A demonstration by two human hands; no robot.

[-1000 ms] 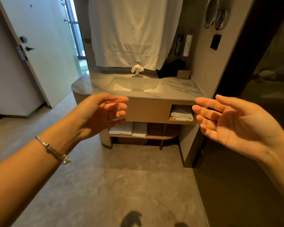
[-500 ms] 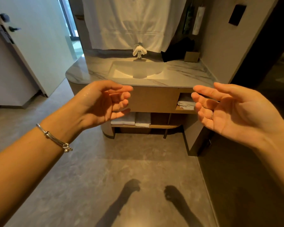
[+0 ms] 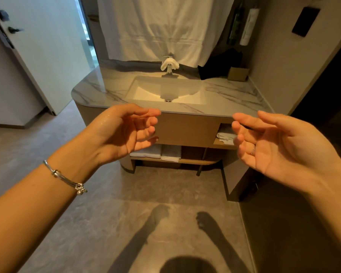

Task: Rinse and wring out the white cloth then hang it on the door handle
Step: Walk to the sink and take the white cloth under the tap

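Note:
A small white cloth [image 3: 169, 64] is draped over the chrome faucet [image 3: 168, 70] behind the rectangular sink basin [image 3: 146, 91]. Both my hands are held out in front of the vanity, well short of the cloth. My left hand [image 3: 122, 133] is open, fingers curled loosely, and it holds nothing. My right hand [image 3: 274, 146] is open too, palm turned inward, with a ring on one finger. The dark door handle [image 3: 14, 30] sits on the white door [image 3: 39, 46] at the upper left, far from both hands.
The marble countertop [image 3: 230, 95] carries a small brown box [image 3: 238, 74] and a dark bundle [image 3: 219, 66] at the back right. A large white sheet [image 3: 158, 26] hangs above the sink. Folded towels [image 3: 156, 152] lie on the lower shelf. Grey floor [image 3: 165, 194] stretches before the vanity.
The view has come closer to the vanity and tilted down, so the sink looks larger. Both hands stay open and held out, with hardly any change of pose.

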